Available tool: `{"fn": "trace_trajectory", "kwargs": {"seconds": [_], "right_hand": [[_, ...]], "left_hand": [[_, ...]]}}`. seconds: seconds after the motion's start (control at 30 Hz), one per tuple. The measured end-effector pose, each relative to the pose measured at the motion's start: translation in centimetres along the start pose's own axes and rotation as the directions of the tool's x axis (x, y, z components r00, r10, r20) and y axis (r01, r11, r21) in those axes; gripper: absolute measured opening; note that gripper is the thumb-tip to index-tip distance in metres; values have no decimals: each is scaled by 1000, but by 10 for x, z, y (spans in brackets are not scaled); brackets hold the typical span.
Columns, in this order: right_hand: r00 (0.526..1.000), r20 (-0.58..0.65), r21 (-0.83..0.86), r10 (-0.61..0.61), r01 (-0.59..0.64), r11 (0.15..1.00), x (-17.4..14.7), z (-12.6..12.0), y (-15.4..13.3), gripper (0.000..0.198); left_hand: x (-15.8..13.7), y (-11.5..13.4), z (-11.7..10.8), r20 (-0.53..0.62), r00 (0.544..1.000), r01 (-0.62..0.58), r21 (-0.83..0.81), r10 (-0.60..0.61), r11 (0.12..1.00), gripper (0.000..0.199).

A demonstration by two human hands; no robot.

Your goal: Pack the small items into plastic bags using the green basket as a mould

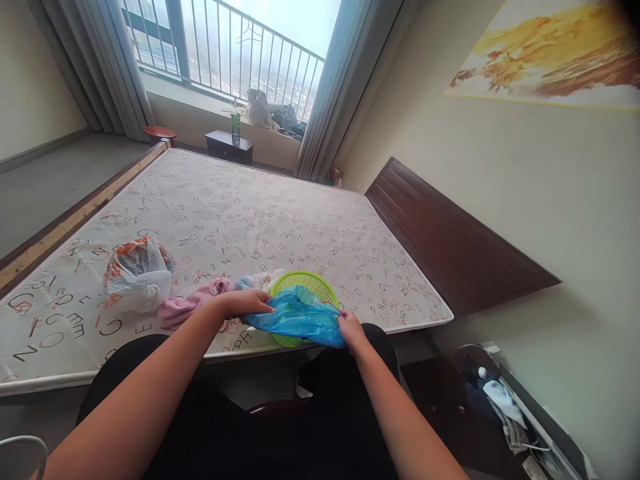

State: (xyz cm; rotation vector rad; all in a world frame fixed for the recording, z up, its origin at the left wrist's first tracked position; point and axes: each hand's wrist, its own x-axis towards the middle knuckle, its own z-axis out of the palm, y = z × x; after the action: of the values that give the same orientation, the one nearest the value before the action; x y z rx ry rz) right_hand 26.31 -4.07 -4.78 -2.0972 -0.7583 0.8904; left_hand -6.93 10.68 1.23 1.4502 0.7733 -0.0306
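A blue plastic bag [305, 321] is stretched between my two hands. My left hand [249, 304] grips its left end, and my right hand [352, 329] pinches the right end, where a bit of pink shows. Under and behind the bag stands a lime-green plastic basket [316, 283], partly covered by it. Left of the basket lie a pink towel [197, 301] and a pale blue and white cloth [255, 281], both on the mattress [260, 220]. What the bag holds, if anything, I cannot make out.
A clear plastic bag with orange print [140, 277] sits on the mattress at left. The dark headboard [450, 240] is at right. A nightstand [430, 400] stands at lower right, with cloths on it. Beyond the bed is a small dark table [225, 147] with a green bottle [236, 127].
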Motion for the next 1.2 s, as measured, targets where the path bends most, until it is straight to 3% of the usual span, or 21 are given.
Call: {"fn": "trace_trajectory", "kwargs": {"seconds": [0.1,0.23,0.3,0.37,0.47,0.57,0.63,0.7,0.8,0.9,1.07,1.2], "right_hand": [[986,-166,-54,-27,18,998,0,20,13,20],[957,-287,-32,-51,44,999,-3,34,31,29],[947,-316,-9,-64,64,998,2,33,35,32],[946,-313,21,-81,92,995,13,30,33,35],[969,-212,90,-126,148,985,38,24,18,40],[978,-54,164,-203,209,964,60,19,-4,46],[971,30,186,-239,230,955,71,14,-18,49],[965,85,177,-250,232,956,79,11,-29,47],[963,113,122,-246,232,965,88,11,-40,37],[959,123,61,-254,248,967,95,17,-47,29],[943,192,38,-271,269,962,95,30,-55,26],[909,363,68,-205,193,979,81,41,-52,25]], "left_hand": [[3,-15,-4,-77,995,91,310,-70,946,26],[5,-40,-6,-129,969,248,469,-212,848,34],[8,-49,-8,-190,964,262,528,-188,808,33],[12,-55,-11,-312,947,244,561,-70,791,31],[25,-57,-11,-474,878,204,499,68,843,40],[40,-54,-8,-544,818,10,339,187,941,53],[47,-51,-5,-529,810,-135,255,255,957,53],[51,-48,-4,-506,821,-172,225,266,959,42],[53,-45,-5,-574,778,-124,255,254,959,25],[55,-46,-5,-648,727,-51,282,229,958,29],[61,-51,1,-656,724,21,330,214,944,27],[67,-52,1,-696,707,126,302,128,945,23]]}}
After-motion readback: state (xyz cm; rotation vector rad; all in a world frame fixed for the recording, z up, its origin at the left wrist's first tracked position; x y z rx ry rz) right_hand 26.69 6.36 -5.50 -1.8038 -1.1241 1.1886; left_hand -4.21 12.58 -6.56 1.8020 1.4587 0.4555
